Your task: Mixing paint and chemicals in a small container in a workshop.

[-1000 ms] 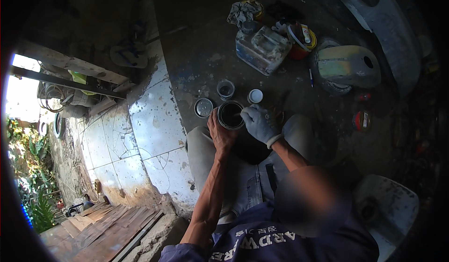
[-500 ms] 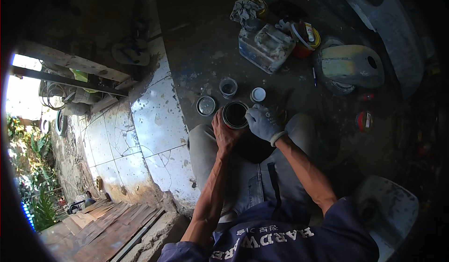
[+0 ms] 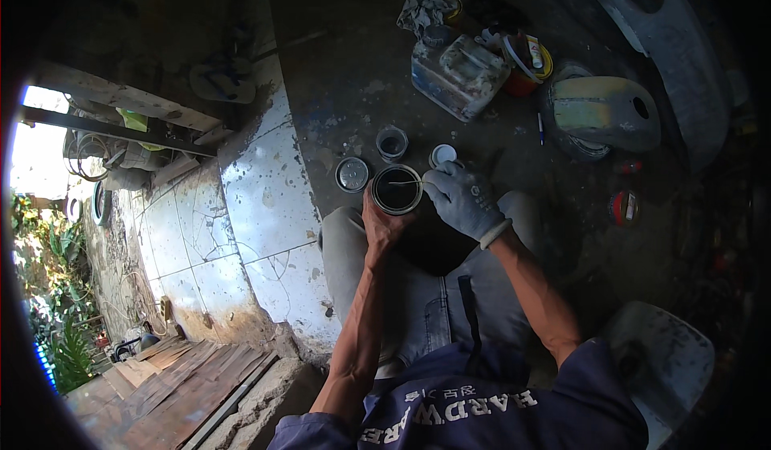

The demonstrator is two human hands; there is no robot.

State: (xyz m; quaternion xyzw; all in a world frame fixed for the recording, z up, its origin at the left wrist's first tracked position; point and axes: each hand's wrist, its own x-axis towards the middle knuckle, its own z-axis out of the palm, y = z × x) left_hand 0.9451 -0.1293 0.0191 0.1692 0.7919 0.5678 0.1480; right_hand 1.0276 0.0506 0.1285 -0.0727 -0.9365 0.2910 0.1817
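Dark, stained floor (image 3: 337, 73) surrounds the open paint can (image 3: 396, 190). The bare left hand (image 3: 385, 223) grips its near side; the gloved right hand (image 3: 463, 199) pinches a thin stick (image 3: 405, 183) across its mouth. Hard stirring could slop paint over the rim onto the knees, or tip the can toward the loose lid (image 3: 352, 175) just left.

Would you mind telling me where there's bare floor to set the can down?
Bare dark floor lies left of the jerrycan, above the lid and small cup. The pale tiles left of the lid are bare too. It is crowded by the can, where both hands work, and around the jerrycan, tape rolls and rag.

Grey glove (image 3: 464, 201), black-filled tin (image 3: 396, 190)
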